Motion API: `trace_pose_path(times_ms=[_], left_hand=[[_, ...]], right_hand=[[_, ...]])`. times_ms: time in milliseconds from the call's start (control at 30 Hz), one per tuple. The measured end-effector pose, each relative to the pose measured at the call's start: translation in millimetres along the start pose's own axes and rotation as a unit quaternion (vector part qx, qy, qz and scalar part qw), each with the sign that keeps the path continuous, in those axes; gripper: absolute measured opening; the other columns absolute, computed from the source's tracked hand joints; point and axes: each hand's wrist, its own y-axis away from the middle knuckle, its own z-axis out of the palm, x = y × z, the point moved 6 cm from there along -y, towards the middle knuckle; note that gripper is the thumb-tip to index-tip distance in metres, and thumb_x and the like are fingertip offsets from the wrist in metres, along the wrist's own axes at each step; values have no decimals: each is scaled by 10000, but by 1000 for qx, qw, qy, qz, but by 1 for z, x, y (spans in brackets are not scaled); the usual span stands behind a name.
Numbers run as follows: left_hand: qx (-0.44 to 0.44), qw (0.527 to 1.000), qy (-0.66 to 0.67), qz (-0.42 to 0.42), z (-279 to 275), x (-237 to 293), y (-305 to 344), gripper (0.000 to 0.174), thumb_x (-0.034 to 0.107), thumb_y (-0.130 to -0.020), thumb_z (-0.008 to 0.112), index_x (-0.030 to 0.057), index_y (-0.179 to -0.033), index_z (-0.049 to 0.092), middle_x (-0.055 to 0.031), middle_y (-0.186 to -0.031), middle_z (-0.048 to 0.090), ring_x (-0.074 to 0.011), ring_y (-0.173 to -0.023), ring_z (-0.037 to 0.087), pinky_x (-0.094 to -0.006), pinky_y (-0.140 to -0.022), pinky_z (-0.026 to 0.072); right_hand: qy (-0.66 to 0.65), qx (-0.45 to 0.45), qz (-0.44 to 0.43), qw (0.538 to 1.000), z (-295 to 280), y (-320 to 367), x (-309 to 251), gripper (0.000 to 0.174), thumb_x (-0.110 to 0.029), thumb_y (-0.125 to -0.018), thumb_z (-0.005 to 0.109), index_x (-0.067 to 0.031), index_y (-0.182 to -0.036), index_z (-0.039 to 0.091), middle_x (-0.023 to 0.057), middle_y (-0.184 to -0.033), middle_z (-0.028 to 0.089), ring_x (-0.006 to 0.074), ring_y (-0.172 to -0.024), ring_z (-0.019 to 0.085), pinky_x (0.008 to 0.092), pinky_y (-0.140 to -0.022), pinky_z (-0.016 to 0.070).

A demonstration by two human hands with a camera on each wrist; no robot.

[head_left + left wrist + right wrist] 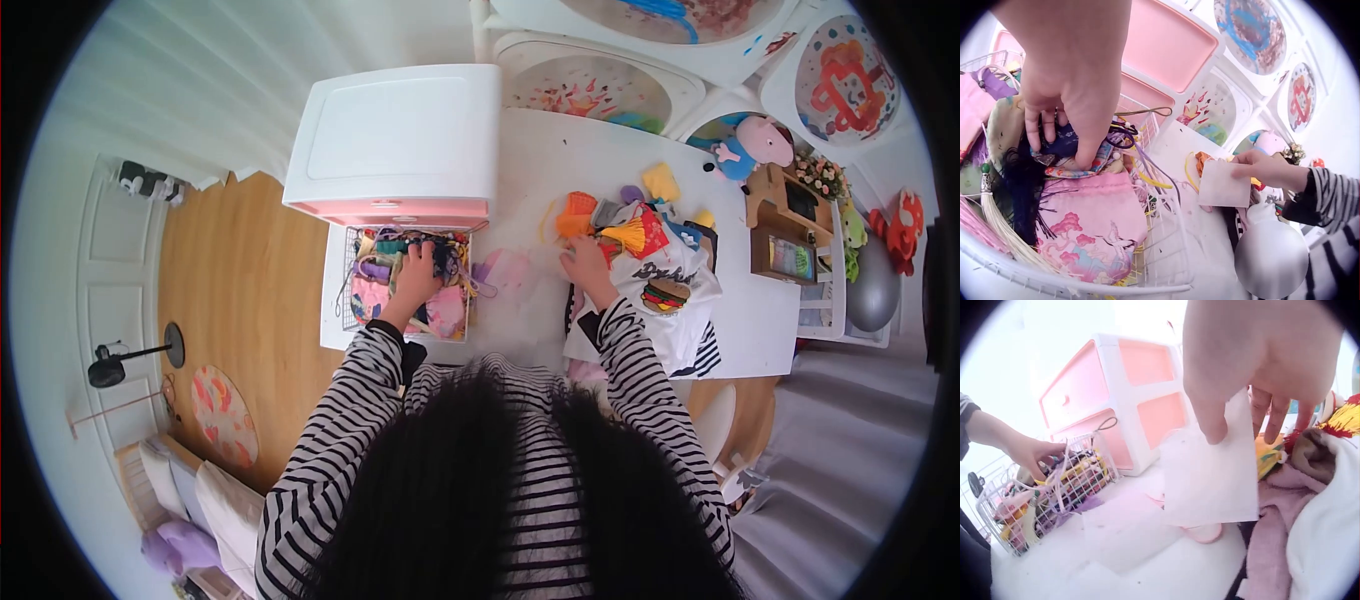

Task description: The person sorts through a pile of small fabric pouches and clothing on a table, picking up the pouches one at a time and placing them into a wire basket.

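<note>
My left hand (418,277) reaches into a white wire basket (1172,256) of small fabric pouches. Its thumb and fingers pinch a dark blue patterned pouch (1063,142) with colourful trim, above a pink pouch (1094,219) with a crane print. A black tassel and a cream tassel hang beside them. My right hand (588,270) is at the left edge of a heap of clothes and cloth items. Between its thumb and fingers it holds a thin white square sheet (1213,481), upright, over the table; the fingertips behind the sheet are partly hidden.
Behind the basket stands a white and pink drawer unit (400,135). White clothing (680,305) with a burger patch (664,296) lies on the right of the table (765,330). A wooden toy shelf (790,225) and a pig plush (755,148) are at the back right.
</note>
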Motion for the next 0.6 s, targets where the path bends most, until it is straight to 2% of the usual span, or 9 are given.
trace_pose_path(times_ms=[67,100,167,267,300,367,400,467,600], left_hand=[[-2,1000,0,-9,1,0,-1,662,117,-571,697,118,-1127,338,-158,-1050,393,-373,-971,462,-447,-723,459],[1,1000,-1,-8,-2,-1,-11,655,119,-573,697,119,-1122,340,-156,-1047,394,-370,-972,462,-445,-720,460],[-12,1000,4,-12,-2,-1,-13,654,141,-580,699,109,-1119,331,-188,-1052,400,-406,-949,468,-451,-767,426],[-15,1000,3,-14,-2,-1,-13,656,142,-578,702,105,-1118,330,-190,-1049,402,-404,-953,468,-449,-761,430],[-15,1000,3,-15,-1,-2,-13,656,142,-578,702,105,-1118,330,-190,-1049,402,-404,-953,468,-449,-761,430],[-15,1000,-2,-11,0,-2,-14,656,144,-579,704,103,-1115,330,-188,-1045,401,-400,-944,472,-449,-753,433],[-14,1000,-3,-12,0,-3,-14,656,144,-579,704,103,-1115,330,-188,-1045,401,-400,-944,472,-449,-753,433],[-10,1000,0,-4,1,-3,-14,658,146,-578,707,103,-1115,328,-186,-1039,399,-399,-935,473,-451,-747,433],[-11,1000,-9,-14,2,-5,-14,655,153,-575,714,130,-1106,331,-142,-1049,387,-357,-970,465,-445,-722,460]], right_hand=[[-209,-89,15,974,13,8,-18,214,-190,-684,576,-7,-796,581,138,-806,584,285,-764,562,338,-671,442],[-210,-86,11,974,18,4,-26,214,-190,-684,576,-7,-796,581,138,-806,584,285,-764,562,338,-671,442],[-230,-194,-91,949,37,19,-55,218,-191,-689,569,1,-790,571,141,-708,577,285,-682,567,346,-626,445],[-235,-286,-124,921,61,40,-78,215,-202,-676,581,-11,-775,577,135,-681,575,273,-669,570,352,-617,444],[-236,-286,-125,920,68,43,-80,215,-202,-676,581,-11,-775,577,135,-681,575,273,-669,570,352,-617,444],[-153,-356,-186,903,87,57,-87,344,-243,-639,636,-56,-915,551,121,-710,582,267,-683,578,346,-611,448],[-154,-356,-187,902,85,60,-90,344,-243,-639,636,-56,-915,551,121,-710,582,267,-683,578,346,-611,448],[-37,-327,-175,928,80,62,-89,571,-286,-583,697,-120,-1074,459,96,-800,588,259,-745,585,365,-650,442],[57,-249,-198,946,81,56,-77,730,-311,-533,739,-174,-1154,380,86,-929,576,265,-842,569,419,-717,406]])
